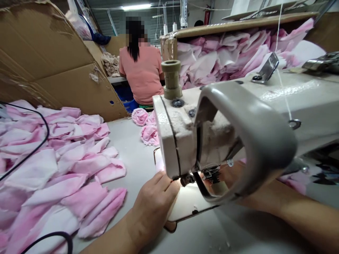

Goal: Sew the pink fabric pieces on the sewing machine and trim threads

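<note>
A pale sewing machine (174, 134) stands in front of me, its lamp lighting the bed plate (190, 206) under the needle area. My left hand (157, 197) rests at the left edge of that plate, close to the presser foot. Its fingers are curled and pressed together; the machine head hides whatever lies at their tips. Reaching in from the right, my right hand (234, 178) is behind the curved grey guard (254, 127). Only parts of it show there, and its fingers are mostly covered by the guard and the machine parts.
Pink-and-white fabric pieces (76, 165) are heaped on the left of the table, with a black cable (45, 130) over them. Rolled pink pieces (149, 135) lie behind the machine. Cardboard (66, 84) walls the back left. A person (141, 72) sits beyond, beside a fabric-filled box (169, 47).
</note>
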